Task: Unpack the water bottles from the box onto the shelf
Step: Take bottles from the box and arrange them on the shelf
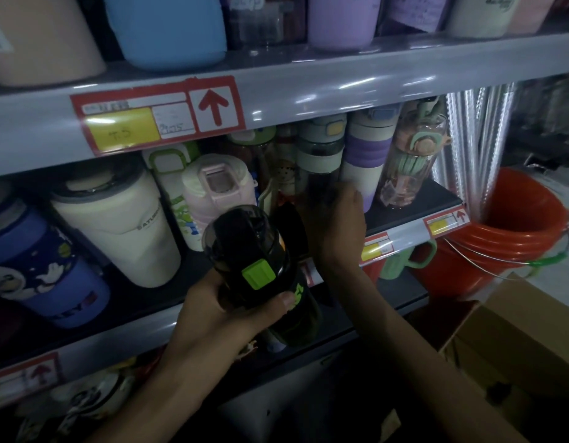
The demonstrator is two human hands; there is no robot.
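My left grip [227, 314] is wrapped round a black plastic water bottle with a lime-green push button [254, 251], thumb laid across its front just below the button. It holds the bottle tilted, lid uppermost, in front of the grey metal shelf [132, 338] at the middle level. My right grip [339, 228] reaches over that shelf's front edge, back of the hand toward me, with the fingers at the lower part of a dark see-through bottle with a pale green band [321, 155] standing in the row (whether they clasp it or only touch it I cannot tell, since the hand hides them). Just right of that bottle stands a purple-and-white banded bottle [366, 161], then a clear pinkish bottle with a green strap [411, 164]. Further left on the same shelf are a cream tumbler [123, 225] and a blue printed flask [53, 276]. The brown cardboard box [516, 340] sits low at my right, near an orange plastic bucket [516, 225].
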